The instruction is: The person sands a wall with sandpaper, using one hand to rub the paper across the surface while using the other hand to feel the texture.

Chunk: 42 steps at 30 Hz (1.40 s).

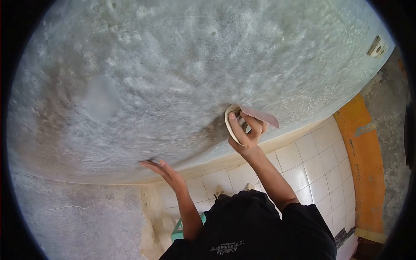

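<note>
My right hand grips a curled sheet of sandpaper, pinkish on one face and pale on the other. The sheet bends round my fingers and lies against the grey, scratched wall. Lower and to the left, my left hand rests its fingertips on the same wall. Its fingers are stretched out and it holds nothing.
A socket or switch plate sits on the wall at the upper right. White tiles cover the floor below. An orange painted strip runs down the right side. A green plastic object shows beside my left forearm.
</note>
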Available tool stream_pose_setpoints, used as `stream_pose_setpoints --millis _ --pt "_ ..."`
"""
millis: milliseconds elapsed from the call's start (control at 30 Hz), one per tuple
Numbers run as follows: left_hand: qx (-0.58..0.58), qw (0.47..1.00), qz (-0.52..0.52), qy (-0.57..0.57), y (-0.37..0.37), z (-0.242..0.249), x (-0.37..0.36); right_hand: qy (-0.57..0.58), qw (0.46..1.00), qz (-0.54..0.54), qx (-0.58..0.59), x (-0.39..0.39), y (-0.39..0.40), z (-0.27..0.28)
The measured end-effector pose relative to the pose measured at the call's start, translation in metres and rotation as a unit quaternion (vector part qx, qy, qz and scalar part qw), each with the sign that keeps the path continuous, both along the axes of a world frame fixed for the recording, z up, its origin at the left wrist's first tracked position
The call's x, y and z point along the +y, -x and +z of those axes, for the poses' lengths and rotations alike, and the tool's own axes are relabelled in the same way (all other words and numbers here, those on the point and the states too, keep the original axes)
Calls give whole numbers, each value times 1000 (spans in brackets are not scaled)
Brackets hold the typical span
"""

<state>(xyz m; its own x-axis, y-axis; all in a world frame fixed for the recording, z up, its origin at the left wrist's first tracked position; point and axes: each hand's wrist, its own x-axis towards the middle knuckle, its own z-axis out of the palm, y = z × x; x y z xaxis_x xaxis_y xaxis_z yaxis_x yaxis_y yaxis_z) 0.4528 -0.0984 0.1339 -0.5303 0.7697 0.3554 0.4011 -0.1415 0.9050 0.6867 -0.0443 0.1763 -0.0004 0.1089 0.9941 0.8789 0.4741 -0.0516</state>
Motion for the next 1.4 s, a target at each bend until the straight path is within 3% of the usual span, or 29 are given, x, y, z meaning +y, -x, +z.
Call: stream_pose_setpoints --millis 267,333,400,467,533,733,833,933,1067,1167,1333,1400 --pt "4 1000 6 -12 -3 1 4 76 996 -24 -29 13 0 14" --pt "12 1000 10 -19 -3 -4 6 106 990 -88 -20 12 9 11" --pt "16 1000 19 -12 -7 -2 6 146 988 -38 28 3 23 11" --pt "20 999 27 -9 -7 0 7 207 978 25 -10 -3 24 -5" --pt "21 999 36 -6 -6 -3 9 234 970 -4 -65 -3 20 -37" --pt "12 1000 18 -20 -8 1 5 139 984 -58 101 5 11 36" --pt "19 999 23 -22 -3 -7 8 189 980 -12 67 -5 24 -21" --pt "58 997 28 -34 -4 -7 9 218 973 29 64 -13 24 -35" --pt "65 997 20 -34 -10 7 5 210 969 79 103 -13 7 31" --pt "77 996 16 -40 -9 11 5 173 981 37 82 -5 0 81" --pt "106 994 20 -22 -6 6 7 149 989 10 18 -2 -2 44" --pt "101 995 17 -18 -5 6 6 156 987 12 27 -4 1 58"
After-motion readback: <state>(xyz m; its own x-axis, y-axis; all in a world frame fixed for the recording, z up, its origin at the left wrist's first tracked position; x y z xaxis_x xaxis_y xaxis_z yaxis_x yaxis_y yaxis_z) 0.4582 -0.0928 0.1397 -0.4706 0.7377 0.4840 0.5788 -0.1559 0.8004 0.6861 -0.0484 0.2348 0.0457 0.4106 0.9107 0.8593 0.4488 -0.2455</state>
